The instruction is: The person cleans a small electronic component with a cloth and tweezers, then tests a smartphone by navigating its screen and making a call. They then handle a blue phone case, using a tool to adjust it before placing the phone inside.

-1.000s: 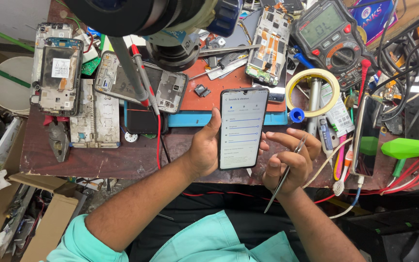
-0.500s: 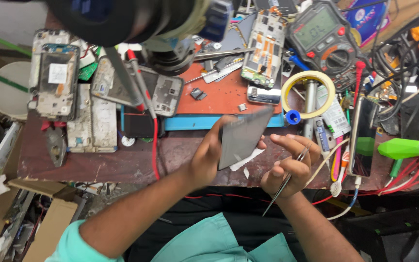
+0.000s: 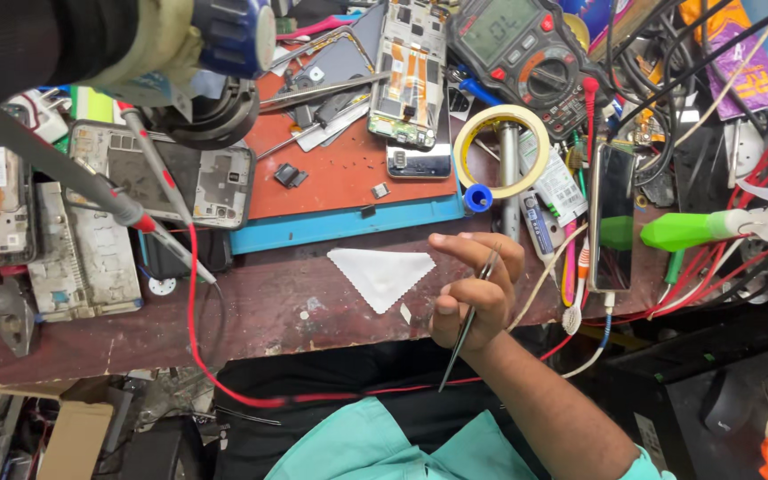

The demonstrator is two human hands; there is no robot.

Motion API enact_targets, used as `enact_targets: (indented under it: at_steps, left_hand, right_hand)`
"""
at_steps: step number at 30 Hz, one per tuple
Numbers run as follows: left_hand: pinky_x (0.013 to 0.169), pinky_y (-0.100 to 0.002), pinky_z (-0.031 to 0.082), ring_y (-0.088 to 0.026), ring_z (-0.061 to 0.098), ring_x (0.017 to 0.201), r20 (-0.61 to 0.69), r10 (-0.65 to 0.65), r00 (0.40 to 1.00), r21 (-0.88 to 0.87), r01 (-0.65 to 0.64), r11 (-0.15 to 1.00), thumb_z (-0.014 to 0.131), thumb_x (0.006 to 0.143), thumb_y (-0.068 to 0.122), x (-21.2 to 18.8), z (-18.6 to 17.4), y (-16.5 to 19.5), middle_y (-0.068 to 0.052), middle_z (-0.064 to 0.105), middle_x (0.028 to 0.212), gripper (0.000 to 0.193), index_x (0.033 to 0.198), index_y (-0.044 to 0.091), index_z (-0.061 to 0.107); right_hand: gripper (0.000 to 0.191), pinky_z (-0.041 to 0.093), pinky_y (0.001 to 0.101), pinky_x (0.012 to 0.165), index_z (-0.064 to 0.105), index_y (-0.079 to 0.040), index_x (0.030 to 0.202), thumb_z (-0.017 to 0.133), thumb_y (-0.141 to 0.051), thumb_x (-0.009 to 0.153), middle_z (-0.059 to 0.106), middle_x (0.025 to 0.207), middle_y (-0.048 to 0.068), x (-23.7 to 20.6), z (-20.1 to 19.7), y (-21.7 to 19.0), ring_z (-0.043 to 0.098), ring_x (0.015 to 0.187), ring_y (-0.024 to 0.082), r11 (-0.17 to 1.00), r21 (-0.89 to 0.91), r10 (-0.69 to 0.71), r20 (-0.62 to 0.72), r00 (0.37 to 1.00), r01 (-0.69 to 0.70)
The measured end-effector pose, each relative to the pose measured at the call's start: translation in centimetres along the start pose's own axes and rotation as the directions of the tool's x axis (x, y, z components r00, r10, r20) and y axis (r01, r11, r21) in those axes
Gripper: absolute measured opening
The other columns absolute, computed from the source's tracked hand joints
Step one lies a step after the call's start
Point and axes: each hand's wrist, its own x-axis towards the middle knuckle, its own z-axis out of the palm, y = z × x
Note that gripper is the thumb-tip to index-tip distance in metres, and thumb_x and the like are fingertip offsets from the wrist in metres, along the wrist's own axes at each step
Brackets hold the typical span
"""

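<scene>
My right hand (image 3: 473,289) hovers over the front edge of the worn wooden bench (image 3: 268,311), holding thin metal tweezers (image 3: 466,324) that point down toward my lap. Just left of it a white triangular cloth (image 3: 380,274) lies flat on the bench. My left hand is out of view, and so is the phone it held. Behind the cloth is an orange and blue repair mat (image 3: 340,173) with small screws and parts on it.
An opened phone with exposed board (image 3: 411,76) lies on the mat. A multimeter (image 3: 531,58), a yellow tape roll (image 3: 501,151), a dark phone on a cable (image 3: 612,218) and tangled wires crowd the right. Phone frames (image 3: 171,173) and probes lie left.
My left hand has taken the phone out of view. The white cloth that was under it now lies bare on the bench. My right hand has stayed put with the tweezers.
</scene>
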Motion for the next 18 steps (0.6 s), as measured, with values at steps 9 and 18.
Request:
enact_targets:
  at_steps: [9, 18]
  left_hand:
    - [0.105, -0.049, 0.053, -0.036, 0.064, 0.120, -0.082, -0.132, 0.988, -0.157, 0.118, 0.981, 0.029, 0.104, 0.072, 0.7, 1.1, 2.8, -0.023, 0.060, 0.135, 0.087, 0.147, -0.002, 0.046]
    - [0.102, -0.052, 0.054, -0.039, 0.066, 0.117, -0.328, -0.699, 0.635, -0.656, 0.380, 0.652, 0.025, 0.101, 0.074, -1.1, -3.3, -6.1, -0.026, 0.062, 0.131, 0.094, 0.149, -0.005, 0.046]
  right_hand:
    - [0.032, 0.046, 0.0412, 0.095, 0.045, -0.011, 0.097, 0.048, -0.040, 0.111, 0.072, 0.115, 0.016, -0.2, 0.1, 0.1, 0.057, 0.105, 0.031, 1.000, -0.011, 0.008, 0.017, 1.000, -0.008]
    - [0.035, 0.046, 0.0396, 0.095, 0.040, -0.010, 0.099, 0.048, -0.042, 0.112, 0.069, 0.113, 0.022, -0.6, 0.8, 0.8, 0.056, 0.101, 0.028, 0.980, 0.099, 0.182, -0.127, 0.975, -0.171]
